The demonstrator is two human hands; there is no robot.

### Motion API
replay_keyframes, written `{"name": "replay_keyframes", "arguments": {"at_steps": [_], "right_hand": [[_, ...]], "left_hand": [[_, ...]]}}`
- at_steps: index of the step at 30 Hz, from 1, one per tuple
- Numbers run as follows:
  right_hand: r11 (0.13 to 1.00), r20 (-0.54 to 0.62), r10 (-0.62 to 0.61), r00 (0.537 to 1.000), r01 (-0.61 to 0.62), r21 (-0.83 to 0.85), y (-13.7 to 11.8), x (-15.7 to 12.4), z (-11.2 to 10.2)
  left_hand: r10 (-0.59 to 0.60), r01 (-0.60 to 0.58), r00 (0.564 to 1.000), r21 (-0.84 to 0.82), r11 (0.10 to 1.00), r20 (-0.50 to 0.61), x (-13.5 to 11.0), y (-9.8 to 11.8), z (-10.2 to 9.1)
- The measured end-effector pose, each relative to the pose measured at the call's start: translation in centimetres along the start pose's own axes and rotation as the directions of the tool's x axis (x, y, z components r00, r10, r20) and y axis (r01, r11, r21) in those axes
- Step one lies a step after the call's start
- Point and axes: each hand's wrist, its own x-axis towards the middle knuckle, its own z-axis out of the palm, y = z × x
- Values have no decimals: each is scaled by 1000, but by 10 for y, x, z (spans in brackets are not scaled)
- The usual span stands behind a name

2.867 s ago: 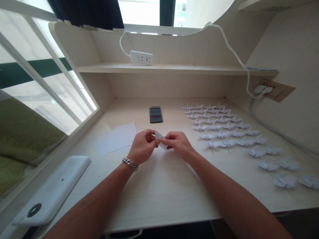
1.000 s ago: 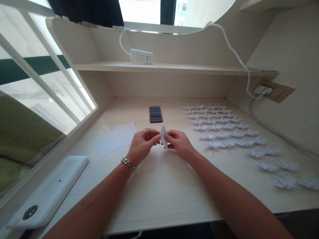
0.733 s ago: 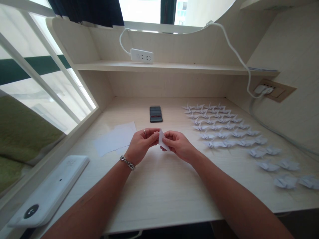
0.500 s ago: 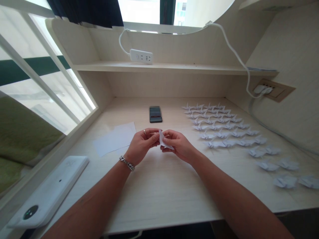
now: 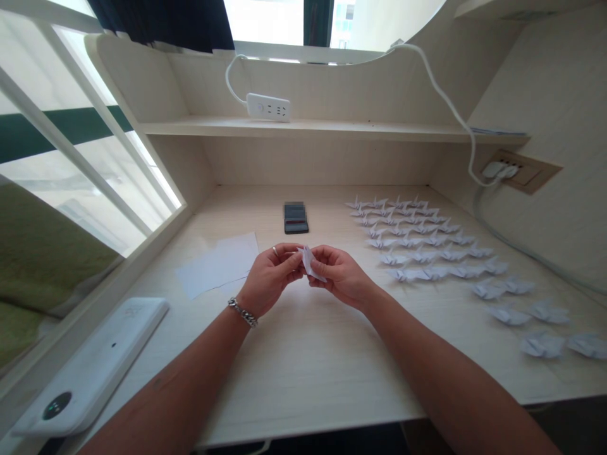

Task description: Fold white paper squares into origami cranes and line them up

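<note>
Between my hands, above the middle of the desk, is a small piece of folded white paper. My left hand, with a ring and a chain bracelet, pinches its left side between thumb and fingers. On the right side, my right hand grips the paper, thumb on top and fingers curled behind. Part of the paper is hidden by the fingers. Loose white paper sheets lie flat to the left of my hands. Rows of folded white paper cranes stand to the right.
A dark phone lies beyond my hands. At the left edge is a long white device with a round dark spot. A power strip sits on the shelf. A white cable runs down to the wall socket.
The folded paper has turned slightly, and a small point now shows at its upper left by my left fingers. Both hands have shifted only a little and keep hold.
</note>
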Motion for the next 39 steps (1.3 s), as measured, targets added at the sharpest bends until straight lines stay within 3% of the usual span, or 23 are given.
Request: {"name": "replay_keyframes", "arguments": {"at_steps": [8, 10, 12, 15, 17, 18, 21, 24, 30, 35, 39], "right_hand": [[979, -58, -90, 994, 78, -189, 3, 3, -6], [949, -110, -163, 981, 125, -290, 4, 4, -6], [857, -174, -315, 933, 201, -475, 4, 3, -6], [609, -142, -522, 841, 251, -752, 4, 1, -4], [517, -78, -535, 841, 253, -818, 3, -1, -1], [512, -62, -516, 854, 250, -822, 4, -1, 0], [605, -66, -433, 899, 236, -761, 6, 0, 2], [713, -94, -398, 913, 244, -657, 10, 4, 1], [912, -310, -283, 908, 155, -380, 10, 9, 0], [958, -374, -203, 905, 104, -267, 7, 7, 5], [963, -362, -179, 915, 88, -253, 6, 6, 6]], "left_hand": [[75, -42, 991, 273, 961, -111, 0, 3, -1], [94, -48, 988, 325, 944, -127, 0, 4, 0], [113, -59, 984, 347, 936, -135, 0, 3, 0], [142, -83, 978, 337, 938, -155, 1, 2, 0], [172, -107, 971, 340, 934, -166, 1, 1, -1], [190, -123, 968, 348, 930, -165, 1, 0, -2], [221, -158, 965, 360, 920, -141, 2, -1, -2], [209, -156, 971, 353, 922, -117, 1, -3, -2], [187, -127, 975, 388, 913, -119, 2, -4, -2], [155, -75, 977, 441, 895, -149, 3, -5, -4], [154, -67, 977, 476, 877, -146, 4, -6, -6]]}}
